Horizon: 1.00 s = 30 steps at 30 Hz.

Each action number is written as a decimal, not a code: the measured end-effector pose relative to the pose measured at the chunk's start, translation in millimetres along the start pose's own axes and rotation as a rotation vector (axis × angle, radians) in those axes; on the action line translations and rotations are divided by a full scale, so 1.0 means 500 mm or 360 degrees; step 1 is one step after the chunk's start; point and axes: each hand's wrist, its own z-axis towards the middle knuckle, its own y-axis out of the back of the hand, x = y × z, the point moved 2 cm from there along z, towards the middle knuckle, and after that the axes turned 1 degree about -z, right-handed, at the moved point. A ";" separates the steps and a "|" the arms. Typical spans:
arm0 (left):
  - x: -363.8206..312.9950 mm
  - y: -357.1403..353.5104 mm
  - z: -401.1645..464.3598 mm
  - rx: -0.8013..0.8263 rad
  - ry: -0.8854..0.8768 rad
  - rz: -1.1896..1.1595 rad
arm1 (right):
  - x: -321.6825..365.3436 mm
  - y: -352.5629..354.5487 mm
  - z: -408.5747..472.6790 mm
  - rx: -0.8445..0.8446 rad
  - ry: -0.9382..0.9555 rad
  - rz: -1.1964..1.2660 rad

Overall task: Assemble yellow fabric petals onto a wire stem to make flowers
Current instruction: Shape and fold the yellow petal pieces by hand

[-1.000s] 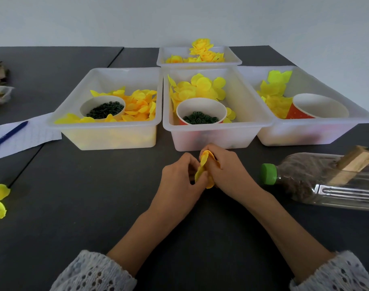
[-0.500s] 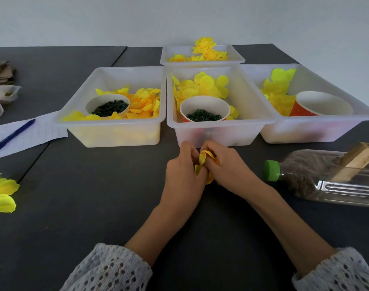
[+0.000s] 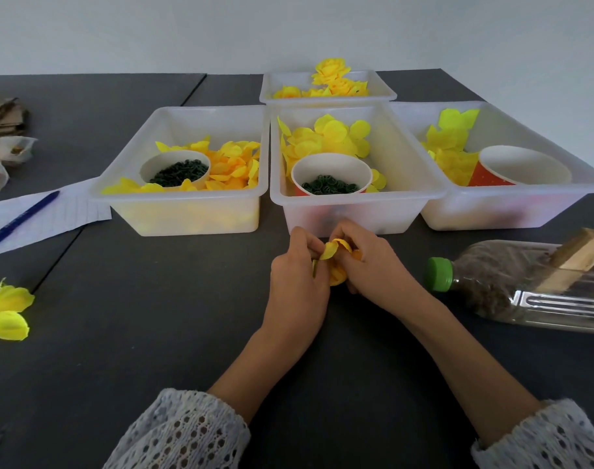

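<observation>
Centrally, on the matte dark table (image 3: 153,333), both hands meet just near of the middle bin. Left hand (image 3: 297,275) and right hand (image 3: 373,269) have fingers curled inward, pinching a small cluster of yellow fabric petals (image 3: 334,262) between them; petals thin, rounded, slightly cupped, one curling up over the left fingertips. Wire stem not discernible within the grip. Sleeves are white open-knit lace.

Far of the hands, three translucent white plastic bins in a row, a fourth behind the middle one. Left bin (image 3: 187,214): orange-yellow petals and a paper cup of small dark green rings (image 3: 179,170). Middle bin (image 3: 349,211): lemon-yellow round petals, a red paper cup with the same rings (image 3: 329,186). Right bin (image 3: 512,211): greenish-yellow petals, a tilted red paper cup (image 3: 522,167), contents unseen. Far bin (image 3: 327,96): finished yellow flowers heaped.

Right, a clear plastic bottle (image 3: 525,286) lies on its side, green cap, dark granular fill, a wooden block resting on it. Left edge: two loose yellow petals (image 3: 6,313), lined paper with a blue pen (image 3: 21,218).
</observation>
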 end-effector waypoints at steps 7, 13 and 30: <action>-0.002 0.005 0.004 -0.0012 0.0000 -0.0001 | -0.004 -0.011 -0.007 -0.0368 0.0259 -0.0168; -0.004 0.001 0.003 -0.0013 0.0028 0.0015 | -0.007 -0.020 -0.003 -0.0434 0.0250 -0.0260; -0.023 -0.005 0.019 0.0009 0.0048 0.0215 | 0.004 -0.020 -0.014 -0.0419 0.0160 -0.0468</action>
